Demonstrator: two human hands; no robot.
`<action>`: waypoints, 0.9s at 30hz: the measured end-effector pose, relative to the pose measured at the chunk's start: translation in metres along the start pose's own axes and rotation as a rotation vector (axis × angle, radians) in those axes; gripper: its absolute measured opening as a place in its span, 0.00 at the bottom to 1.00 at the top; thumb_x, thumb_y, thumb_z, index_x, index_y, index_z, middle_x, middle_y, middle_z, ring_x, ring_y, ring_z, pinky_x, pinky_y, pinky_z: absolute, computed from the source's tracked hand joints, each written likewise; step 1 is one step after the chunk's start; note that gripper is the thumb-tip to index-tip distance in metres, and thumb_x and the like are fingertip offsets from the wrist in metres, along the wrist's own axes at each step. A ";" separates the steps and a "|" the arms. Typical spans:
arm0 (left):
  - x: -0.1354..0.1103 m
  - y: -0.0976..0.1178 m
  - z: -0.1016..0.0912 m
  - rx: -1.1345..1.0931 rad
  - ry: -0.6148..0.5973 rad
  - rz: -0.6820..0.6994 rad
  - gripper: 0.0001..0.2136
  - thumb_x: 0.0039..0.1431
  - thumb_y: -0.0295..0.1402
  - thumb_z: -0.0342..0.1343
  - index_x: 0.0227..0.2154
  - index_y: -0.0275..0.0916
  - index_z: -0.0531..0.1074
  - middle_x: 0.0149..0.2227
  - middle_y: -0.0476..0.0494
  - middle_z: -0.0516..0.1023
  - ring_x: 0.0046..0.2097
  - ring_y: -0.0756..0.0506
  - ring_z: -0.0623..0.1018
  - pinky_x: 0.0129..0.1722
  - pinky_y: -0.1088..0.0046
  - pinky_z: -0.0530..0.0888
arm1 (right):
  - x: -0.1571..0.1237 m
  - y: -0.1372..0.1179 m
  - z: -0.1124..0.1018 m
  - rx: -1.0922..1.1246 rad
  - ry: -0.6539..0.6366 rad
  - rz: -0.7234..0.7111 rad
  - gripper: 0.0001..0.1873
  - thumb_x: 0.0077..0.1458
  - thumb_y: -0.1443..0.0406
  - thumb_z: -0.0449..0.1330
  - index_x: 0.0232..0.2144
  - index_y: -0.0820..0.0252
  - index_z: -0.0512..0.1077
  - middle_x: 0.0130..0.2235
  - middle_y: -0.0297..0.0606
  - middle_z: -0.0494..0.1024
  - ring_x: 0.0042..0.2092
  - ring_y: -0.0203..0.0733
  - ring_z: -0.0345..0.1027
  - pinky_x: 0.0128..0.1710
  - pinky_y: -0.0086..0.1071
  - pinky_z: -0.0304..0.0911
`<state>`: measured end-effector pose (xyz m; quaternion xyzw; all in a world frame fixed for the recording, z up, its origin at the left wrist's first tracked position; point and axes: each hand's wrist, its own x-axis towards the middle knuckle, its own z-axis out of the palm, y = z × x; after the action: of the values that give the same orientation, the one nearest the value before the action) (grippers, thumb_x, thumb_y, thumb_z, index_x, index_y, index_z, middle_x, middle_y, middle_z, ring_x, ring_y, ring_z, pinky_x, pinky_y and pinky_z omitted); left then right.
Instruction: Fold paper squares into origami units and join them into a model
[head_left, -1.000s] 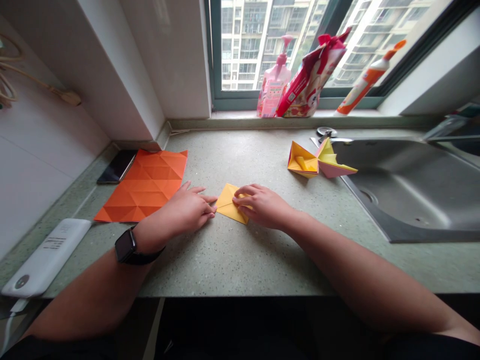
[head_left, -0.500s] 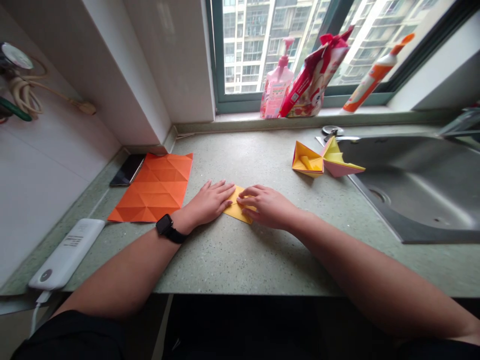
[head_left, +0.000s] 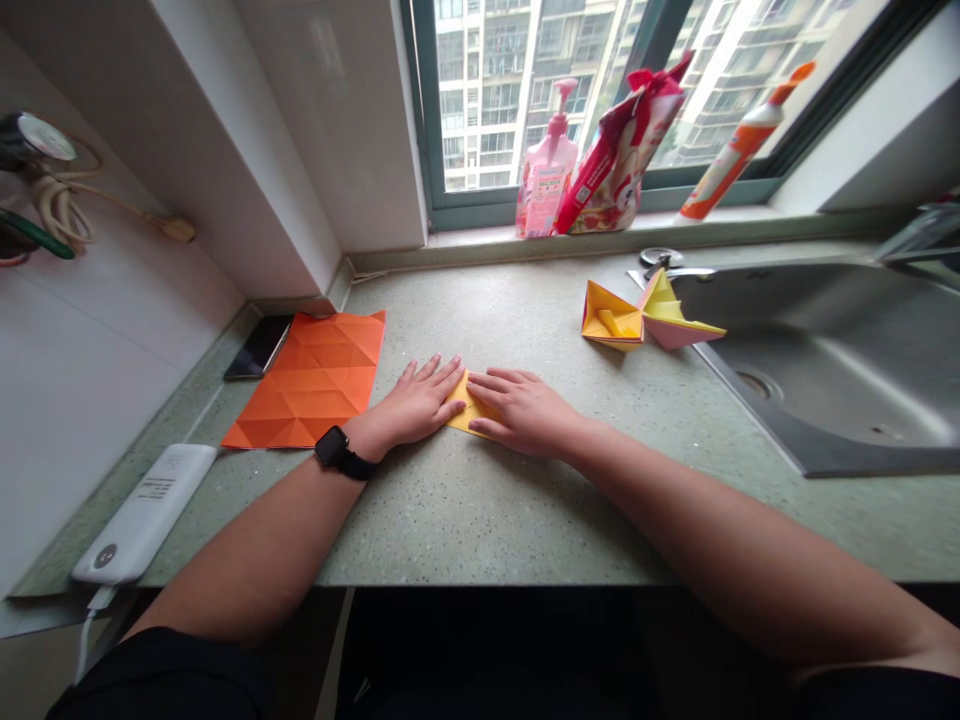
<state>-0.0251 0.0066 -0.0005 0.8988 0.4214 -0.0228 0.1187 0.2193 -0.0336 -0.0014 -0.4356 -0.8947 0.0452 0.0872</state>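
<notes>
A folded piece of yellow origami paper (head_left: 463,413) lies flat on the speckled counter in front of me. My left hand (head_left: 420,400), with a black watch on its wrist, rests on the paper's left side, fingers stretched out and spread. Over the right side of it lies my right hand (head_left: 529,408), flat, its fingers extended and hiding much of the paper. To the left is a creased orange paper sheet (head_left: 307,385). Two folded paper pieces, one yellow-orange (head_left: 613,318) and one yellow and pink (head_left: 679,318), stand at the right near the sink.
A steel sink (head_left: 825,360) fills the right side. At the left are a phone (head_left: 259,347) and a white power bank (head_left: 146,515) with a cable. On the sill stand a pink pump bottle (head_left: 547,185), a red bag (head_left: 626,150) and an orange-white bottle (head_left: 739,155).
My right hand has flattened from bent fingers onto the yellow paper, covering more of it. My left hand stays on the paper's left side. The view has shifted slightly.
</notes>
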 end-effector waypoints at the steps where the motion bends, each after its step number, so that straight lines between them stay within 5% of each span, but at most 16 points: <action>1: 0.000 0.000 -0.001 0.001 -0.007 -0.008 0.34 0.81 0.51 0.38 0.81 0.40 0.47 0.82 0.36 0.47 0.83 0.31 0.45 0.79 0.41 0.43 | 0.002 0.000 0.003 -0.006 -0.005 0.016 0.38 0.74 0.42 0.53 0.74 0.56 0.68 0.74 0.45 0.70 0.74 0.61 0.64 0.72 0.53 0.60; 6: 0.000 0.001 -0.004 -0.002 -0.022 -0.022 0.35 0.80 0.51 0.39 0.82 0.41 0.44 0.82 0.37 0.47 0.83 0.30 0.45 0.79 0.38 0.43 | 0.013 0.000 0.014 -0.016 -0.044 0.063 0.42 0.75 0.40 0.47 0.80 0.52 0.57 0.79 0.41 0.59 0.79 0.63 0.52 0.76 0.59 0.51; 12: -0.001 0.002 -0.004 -0.004 -0.018 -0.023 0.35 0.80 0.52 0.38 0.82 0.42 0.46 0.82 0.38 0.46 0.83 0.31 0.44 0.79 0.39 0.42 | 0.003 -0.008 0.005 -0.024 -0.140 0.100 0.46 0.74 0.39 0.46 0.80 0.60 0.54 0.80 0.47 0.54 0.81 0.68 0.42 0.78 0.66 0.43; 21: -0.001 -0.002 -0.001 -0.025 0.010 0.003 0.35 0.80 0.53 0.37 0.81 0.40 0.48 0.82 0.36 0.49 0.83 0.30 0.45 0.79 0.39 0.43 | -0.019 -0.023 -0.006 -0.081 -0.098 0.022 0.31 0.78 0.53 0.48 0.73 0.58 0.69 0.75 0.48 0.68 0.74 0.64 0.62 0.72 0.62 0.59; 27: 0.001 -0.006 0.005 -0.026 0.042 0.028 0.32 0.81 0.50 0.38 0.81 0.44 0.50 0.82 0.38 0.49 0.83 0.30 0.46 0.79 0.38 0.42 | -0.026 -0.009 -0.012 -0.121 -0.108 0.136 0.28 0.74 0.60 0.51 0.70 0.59 0.74 0.72 0.52 0.72 0.69 0.66 0.70 0.64 0.63 0.68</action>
<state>-0.0287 0.0094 -0.0063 0.9033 0.4113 0.0034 0.1219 0.2309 -0.0593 0.0091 -0.4967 -0.8676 0.0204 0.0094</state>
